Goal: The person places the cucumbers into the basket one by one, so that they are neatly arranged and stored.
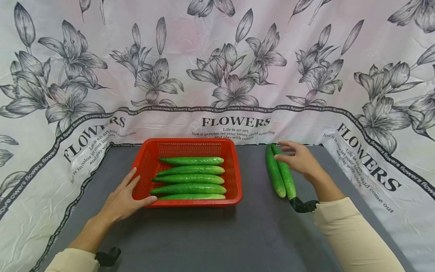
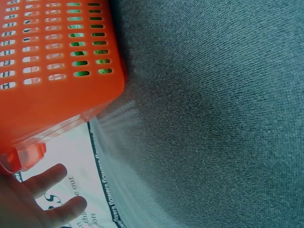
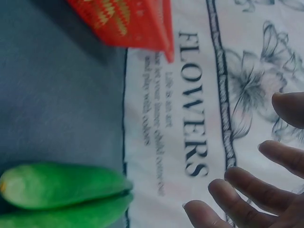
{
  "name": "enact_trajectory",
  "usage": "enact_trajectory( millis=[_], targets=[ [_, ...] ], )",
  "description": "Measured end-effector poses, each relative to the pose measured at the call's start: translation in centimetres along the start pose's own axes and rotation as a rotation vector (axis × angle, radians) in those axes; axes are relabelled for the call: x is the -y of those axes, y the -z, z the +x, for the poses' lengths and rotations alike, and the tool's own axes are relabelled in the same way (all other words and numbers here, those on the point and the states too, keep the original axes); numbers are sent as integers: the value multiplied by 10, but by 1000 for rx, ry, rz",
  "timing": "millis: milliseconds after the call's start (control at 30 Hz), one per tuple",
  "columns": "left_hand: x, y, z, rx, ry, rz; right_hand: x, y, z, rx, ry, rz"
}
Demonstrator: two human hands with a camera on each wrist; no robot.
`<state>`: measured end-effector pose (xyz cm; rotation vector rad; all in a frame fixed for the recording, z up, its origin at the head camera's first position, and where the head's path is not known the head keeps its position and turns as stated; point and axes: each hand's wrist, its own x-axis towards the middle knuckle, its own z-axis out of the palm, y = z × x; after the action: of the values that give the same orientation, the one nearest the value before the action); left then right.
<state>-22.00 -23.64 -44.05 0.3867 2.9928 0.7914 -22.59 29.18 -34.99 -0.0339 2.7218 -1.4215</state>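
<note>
A red plastic basket holds several green cucumbers lying side by side. My left hand is at its front left corner, thumb along the rim and fingers spread by the left side. In the left wrist view those fingers are apart beside the basket wall. Two more cucumbers lie together on the table to the right. My right hand hovers over their far end with fingers parted and holds nothing. The right wrist view has the cucumbers below the hand.
The dark grey table extends between the basket and the two cucumbers. A white flower-printed cloth with lettering rises behind the table and along its sides. Dark straps sit around both wrists.
</note>
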Motion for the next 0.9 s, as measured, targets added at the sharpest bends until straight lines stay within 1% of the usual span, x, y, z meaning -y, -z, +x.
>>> enact_trajectory(
  millis=[167,300,533,667,900],
  targets=[
    [-1,1,0,2,0,-5,-19,6,1,-13,-65,-19],
    [-2,1,0,-1,-2,-3,-34,8,2,-4,-114,-24],
    [-2,1,-1,6,-4,2,-60,9,7,29,-246,-10],
    [-2,2,-1,-3,-5,5,-71,8,10,33,-289,-5],
    [-2,1,0,-1,-6,2,-94,5,17,67,-364,8]
  ],
)
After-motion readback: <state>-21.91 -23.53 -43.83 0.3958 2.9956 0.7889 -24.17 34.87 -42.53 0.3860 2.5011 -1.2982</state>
